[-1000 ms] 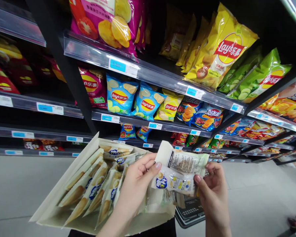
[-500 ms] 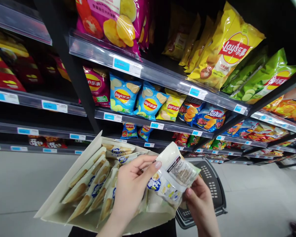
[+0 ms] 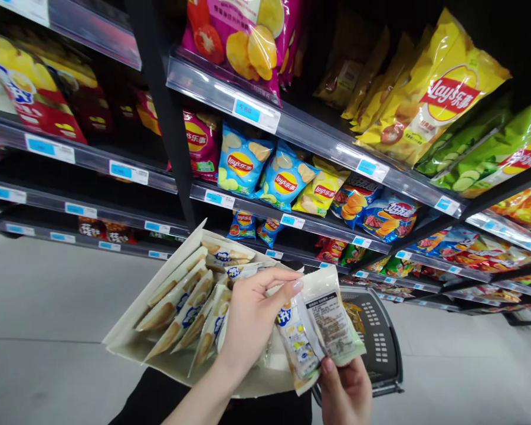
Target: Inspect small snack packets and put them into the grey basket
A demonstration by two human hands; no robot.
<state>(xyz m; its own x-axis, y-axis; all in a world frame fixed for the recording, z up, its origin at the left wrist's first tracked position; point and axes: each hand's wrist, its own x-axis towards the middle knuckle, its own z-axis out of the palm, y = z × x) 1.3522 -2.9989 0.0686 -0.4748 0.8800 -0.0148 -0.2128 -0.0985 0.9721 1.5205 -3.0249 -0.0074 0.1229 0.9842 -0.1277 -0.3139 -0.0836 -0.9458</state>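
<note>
My left hand [image 3: 248, 321] and my right hand [image 3: 345, 392] both grip one small white snack packet [image 3: 318, 327] with a printed label on its back. The left fingers pinch its upper edge and the right hand holds its lower corner. Just left of the packet lies an open cream cardboard box [image 3: 128, 330], resting against my body at waist height. Several more of the same packets [image 3: 190, 307] stand in rows inside it. My left wrist reaches over the box's right half and hides some packets.
Black store shelves [image 3: 292, 127] with blue price tags rise ahead, filled with bags of crisps [image 3: 429, 97] in yellow, green, blue and pink. A black shopping basket [image 3: 376, 339] sits low behind the packet. Grey floor [image 3: 39, 319] spreads to the left.
The packet has turned from lying crosswise to standing upright and dropped a little. My right hand slid down to its lower corner. The view shifted right, so the shelves and box moved sideways.
</note>
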